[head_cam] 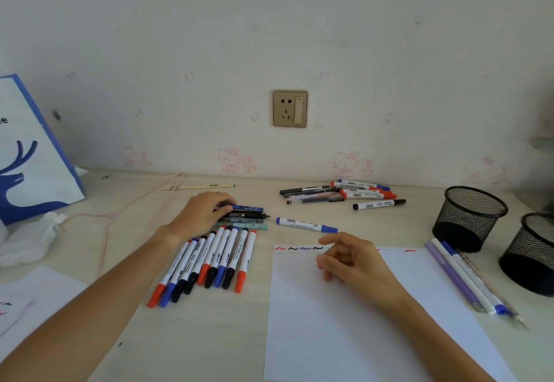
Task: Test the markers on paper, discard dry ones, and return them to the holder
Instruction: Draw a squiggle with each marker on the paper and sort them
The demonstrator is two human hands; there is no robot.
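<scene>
Two hands working over desk (209, 336): left hand (201, 214) curling fingers onto small pile of dark pens (247, 215), right hand (350, 259) hovering loose, holding nothing, above paper (344, 336). Blue marker (305, 225) lying just beyond paper, mesh holders (469, 217) sitting far right.

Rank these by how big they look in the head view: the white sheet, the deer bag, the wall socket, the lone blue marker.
1. white sheet
2. deer bag, partly cut off by the frame
3. wall socket and lone blue marker: too unlike in shape to rank, one compact, one long and thin.
</scene>
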